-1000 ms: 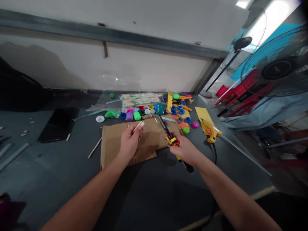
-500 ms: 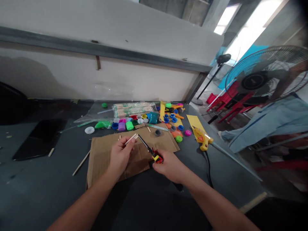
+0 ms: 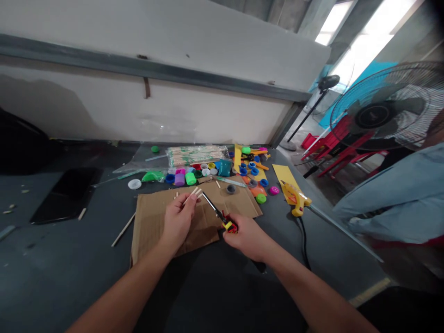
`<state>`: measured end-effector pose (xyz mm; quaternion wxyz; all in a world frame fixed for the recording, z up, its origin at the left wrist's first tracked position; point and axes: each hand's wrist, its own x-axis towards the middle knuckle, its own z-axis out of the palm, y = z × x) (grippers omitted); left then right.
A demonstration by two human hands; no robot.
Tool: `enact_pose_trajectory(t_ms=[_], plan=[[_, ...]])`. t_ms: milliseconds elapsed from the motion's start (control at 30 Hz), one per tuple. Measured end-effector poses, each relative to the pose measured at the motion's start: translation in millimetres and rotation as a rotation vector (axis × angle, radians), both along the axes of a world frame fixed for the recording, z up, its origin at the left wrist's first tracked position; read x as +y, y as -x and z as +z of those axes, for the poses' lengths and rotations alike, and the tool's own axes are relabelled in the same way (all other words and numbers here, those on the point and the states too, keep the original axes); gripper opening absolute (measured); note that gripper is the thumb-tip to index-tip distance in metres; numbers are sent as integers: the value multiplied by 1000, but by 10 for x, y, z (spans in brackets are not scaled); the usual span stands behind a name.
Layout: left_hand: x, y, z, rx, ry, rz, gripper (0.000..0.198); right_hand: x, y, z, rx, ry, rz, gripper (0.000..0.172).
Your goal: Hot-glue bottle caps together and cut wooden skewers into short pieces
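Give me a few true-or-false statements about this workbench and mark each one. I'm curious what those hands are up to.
1. The left hand holds a few thin wooden sticks. True.
2. The right hand holds the yellow glue gun. False: it holds a small red-and-yellow tool, and the gun lies off to the right on a yellow sheet.
3. Both hands are above a sheet of brown cardboard. True.
4. The black phone lies on the cardboard. False: it lies on the table, left of the cardboard.
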<state>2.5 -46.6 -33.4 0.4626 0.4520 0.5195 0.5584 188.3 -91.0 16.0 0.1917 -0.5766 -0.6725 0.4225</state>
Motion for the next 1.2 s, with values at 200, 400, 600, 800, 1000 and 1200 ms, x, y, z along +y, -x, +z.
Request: enact_pose_trajectory(t_ms=[200,400,600,800,1000,1200], plan=[[-22,6,64,154,-29,29,29,-2,4,-22,6,-11,-21,16],[-25,-13,79,169,-39,41,29,-6,41,-15,-11,-23,-15,16],[-28,-22,63,155,5,33,31,-1,56,-28,-34,-65,-19,15],[-32,-38,77,89,18,34,32,12,83,-21,-16,-58,-41,15],[-18,-23,65,-28,0,19,27,1,73,-88,112,25,-58,18],[0,-24,36,-100,26,-3,24,-8,54,-96,95,36,-66,17]])
